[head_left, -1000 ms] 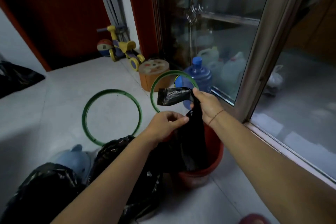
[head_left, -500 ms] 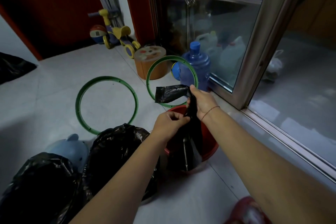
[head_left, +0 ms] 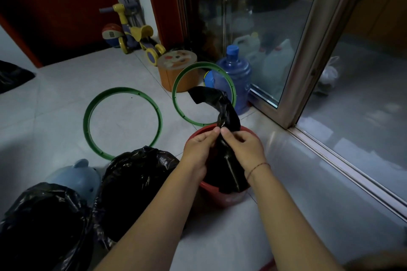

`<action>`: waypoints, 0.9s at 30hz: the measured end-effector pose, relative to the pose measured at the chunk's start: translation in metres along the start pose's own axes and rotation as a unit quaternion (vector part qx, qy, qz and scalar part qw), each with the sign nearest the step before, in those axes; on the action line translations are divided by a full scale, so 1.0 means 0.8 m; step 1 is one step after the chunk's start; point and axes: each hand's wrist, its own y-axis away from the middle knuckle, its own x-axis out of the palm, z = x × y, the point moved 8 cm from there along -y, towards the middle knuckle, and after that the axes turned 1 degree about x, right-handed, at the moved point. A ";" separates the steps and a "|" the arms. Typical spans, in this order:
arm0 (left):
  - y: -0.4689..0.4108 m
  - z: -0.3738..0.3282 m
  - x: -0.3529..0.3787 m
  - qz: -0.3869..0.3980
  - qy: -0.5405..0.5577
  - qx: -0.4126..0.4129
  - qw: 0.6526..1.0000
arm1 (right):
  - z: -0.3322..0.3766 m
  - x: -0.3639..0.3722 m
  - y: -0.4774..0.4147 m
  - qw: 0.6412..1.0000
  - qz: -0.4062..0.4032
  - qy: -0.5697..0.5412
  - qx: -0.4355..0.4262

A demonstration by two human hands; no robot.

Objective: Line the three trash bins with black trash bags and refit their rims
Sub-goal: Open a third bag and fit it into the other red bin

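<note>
Down on the pale tile floor [head_left: 66, 121], the left hand [head_left: 199, 153] and right hand [head_left: 246, 149] meet over the red bin [head_left: 226, 199], thumbs and fingertips of both pinched on a folded black trash bag [head_left: 226, 116] that stands up between them, its top flopping left. Two green rims [head_left: 123, 123] lie flat on the far side of the bin, one nearly touching it. Left of the bin, two bins [head_left: 136, 185] already wear black bags. A blue water jug [head_left: 236, 77] stands far right by the glass door.
</note>
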 end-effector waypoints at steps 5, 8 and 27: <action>-0.001 0.005 0.004 0.014 0.084 -0.055 0.995 | -0.013 0.011 -0.018 0.984 0.025 -0.178 0.011; -0.008 0.010 -0.007 0.002 0.124 -0.100 0.987 | -0.029 0.003 -0.039 0.946 0.018 -0.315 0.071; -0.028 -0.007 -0.113 -0.116 0.193 -0.090 0.970 | -0.098 -0.103 -0.064 0.876 -0.069 -0.398 0.264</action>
